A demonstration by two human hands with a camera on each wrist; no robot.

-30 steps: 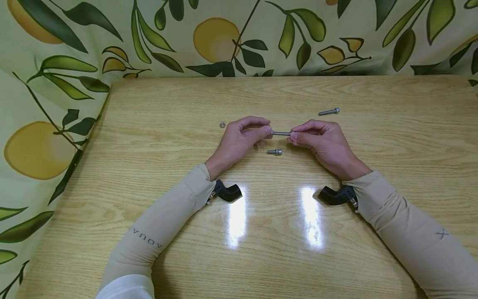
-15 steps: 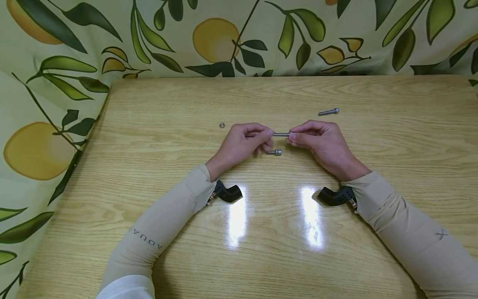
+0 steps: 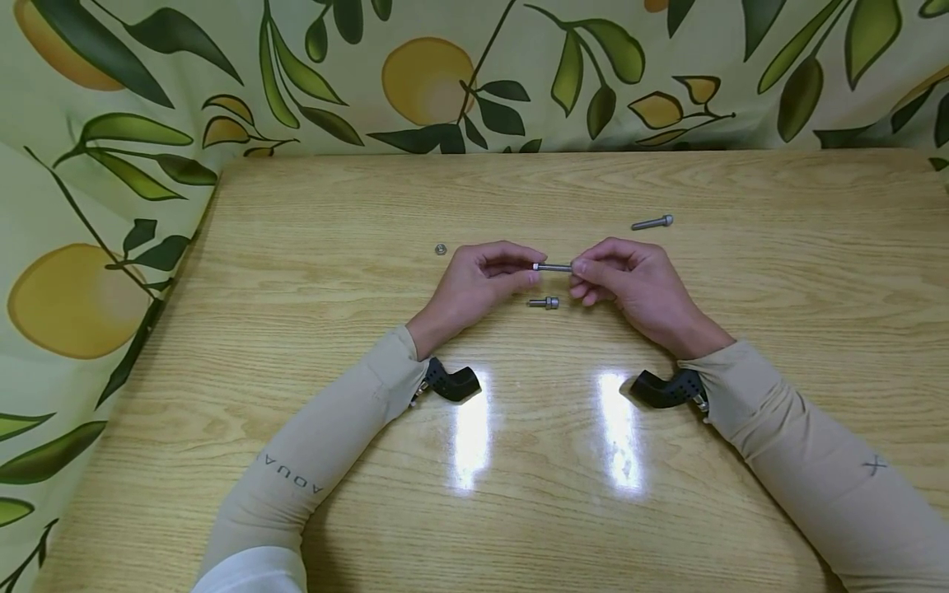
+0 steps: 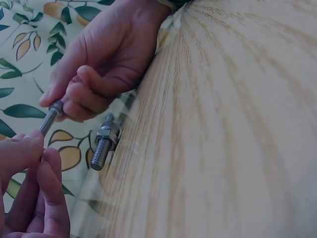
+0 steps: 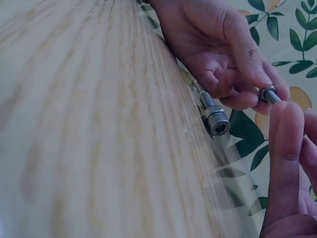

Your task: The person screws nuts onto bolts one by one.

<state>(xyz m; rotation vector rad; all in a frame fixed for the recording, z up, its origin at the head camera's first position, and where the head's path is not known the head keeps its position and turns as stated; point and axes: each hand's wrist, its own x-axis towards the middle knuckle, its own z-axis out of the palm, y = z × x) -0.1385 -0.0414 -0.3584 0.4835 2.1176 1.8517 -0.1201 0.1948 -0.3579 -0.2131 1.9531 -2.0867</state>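
My right hand (image 3: 641,280) pinches a long metal bolt (image 3: 553,268) by its head, the shank lying level and pointing left. At the shank's left end sits a nut (image 5: 266,92), with the thumb and forefinger of my left hand (image 3: 485,276) on either side of it. In the left wrist view the bolt's knurled head shows at the right fingertips, and the left fingers hide the nut. Just below the hands, a shorter bolt (image 3: 544,303) with a nut threaded near its head lies on the table.
A loose nut (image 3: 441,249) lies left of the left hand. Behind the right hand is another long bolt (image 3: 652,222). The wooden table (image 3: 549,527) meets a leaf-and-fruit patterned cloth (image 3: 326,74) at the back and left.
The left thumb and forefinger have rolled and spread, so the nut at the bolt's end shows between them. The right hand keeps its place, its lower fingers slightly lowered.
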